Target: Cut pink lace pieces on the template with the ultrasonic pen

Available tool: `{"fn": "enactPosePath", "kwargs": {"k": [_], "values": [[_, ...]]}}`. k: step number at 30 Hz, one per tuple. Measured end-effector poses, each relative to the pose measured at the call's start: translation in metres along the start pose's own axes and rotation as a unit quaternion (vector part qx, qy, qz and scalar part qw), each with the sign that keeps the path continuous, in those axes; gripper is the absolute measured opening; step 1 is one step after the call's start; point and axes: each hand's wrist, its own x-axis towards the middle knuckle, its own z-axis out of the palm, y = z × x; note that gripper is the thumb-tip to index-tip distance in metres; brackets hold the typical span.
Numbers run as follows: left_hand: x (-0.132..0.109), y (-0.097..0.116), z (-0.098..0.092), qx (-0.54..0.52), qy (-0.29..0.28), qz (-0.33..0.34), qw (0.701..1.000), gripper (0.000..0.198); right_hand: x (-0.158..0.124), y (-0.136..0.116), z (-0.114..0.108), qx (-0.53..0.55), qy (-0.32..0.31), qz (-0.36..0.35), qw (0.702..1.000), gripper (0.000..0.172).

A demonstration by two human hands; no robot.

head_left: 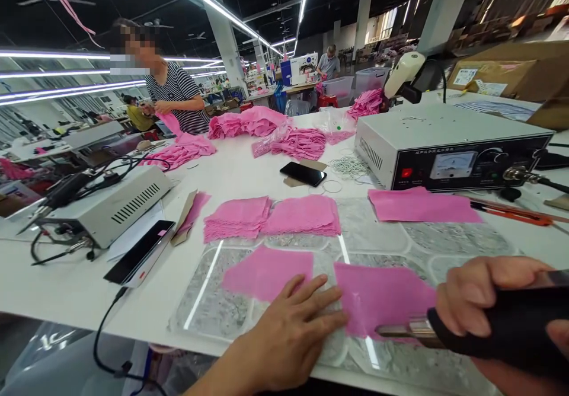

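Observation:
My left hand [291,328] lies flat with fingers stretched out, fingertips on the seam between two pink fabric pieces, the left one [262,271] and the right one [382,295], on a clear plate [208,301]. My right hand [484,298] is wrapped round the black handle of a welding tool [489,331]. Its metal tip [398,329] rests on the lower edge of the right piece.
Two stacks of pink squares [271,217] lie behind the plate, another pink sheet [422,205] to the right. A white welder box [448,147] stands at right, a grey box [111,206] and phone [140,252] at left. Another phone [303,173] lies mid-table. A person in stripes [175,96] handles pink fabric across the table.

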Motion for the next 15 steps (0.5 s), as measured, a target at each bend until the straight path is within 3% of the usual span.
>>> {"fn": "enactPosePath", "kwargs": {"k": [4, 15], "values": [[-0.002, -0.001, 0.004, -0.014, 0.021, -0.001, 1.000, 0.046, -0.011, 0.006, 0.028, -0.016, -0.042, 0.009, 0.999, 0.020], [-0.001, -0.002, 0.007, -0.009, 0.037, 0.004, 0.999, 0.042, -0.013, 0.015, 0.029, -0.004, -0.099, 0.020, 0.995, 0.022]]}}
